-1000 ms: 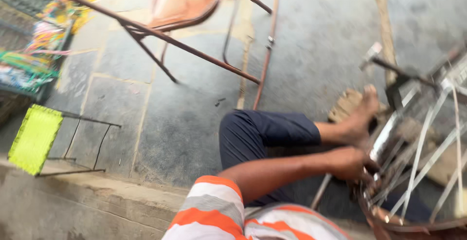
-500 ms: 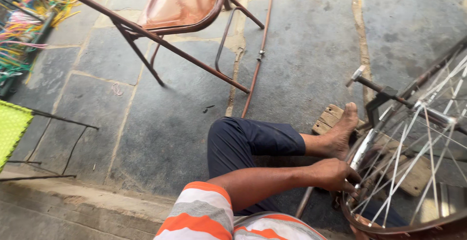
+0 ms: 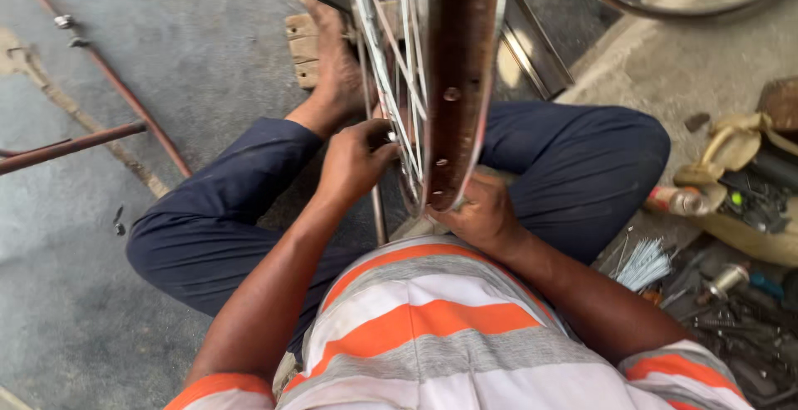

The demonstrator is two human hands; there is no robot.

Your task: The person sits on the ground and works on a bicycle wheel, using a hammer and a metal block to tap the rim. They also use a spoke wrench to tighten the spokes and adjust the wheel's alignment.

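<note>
A bicycle wheel stands upright between my legs, its rusty brown rim (image 3: 460, 61) edge-on to me and its thin metal spokes (image 3: 384, 53) fanning to the left. My left hand (image 3: 353, 163) is closed around the spokes near the hub. My right hand (image 3: 475, 212) grips the bottom of the rim from the right side. I sit on the ground in dark blue trousers and an orange, grey and white striped shirt. My bare left foot (image 3: 337, 61) rests on a small wooden block (image 3: 301, 44).
A bundle of loose spokes (image 3: 642, 262) lies by my right knee. Scattered tools, cans and bags (image 3: 740, 211) fill the ground on the right. Rusty metal chair legs (image 3: 91, 137) cross the stone floor on the left. A second rim (image 3: 665, 3) arcs at the top right.
The view has swung right and down from the chair and floor onto the wheel. My right hand has come into view on the rim; my left hand stays at the spokes.
</note>
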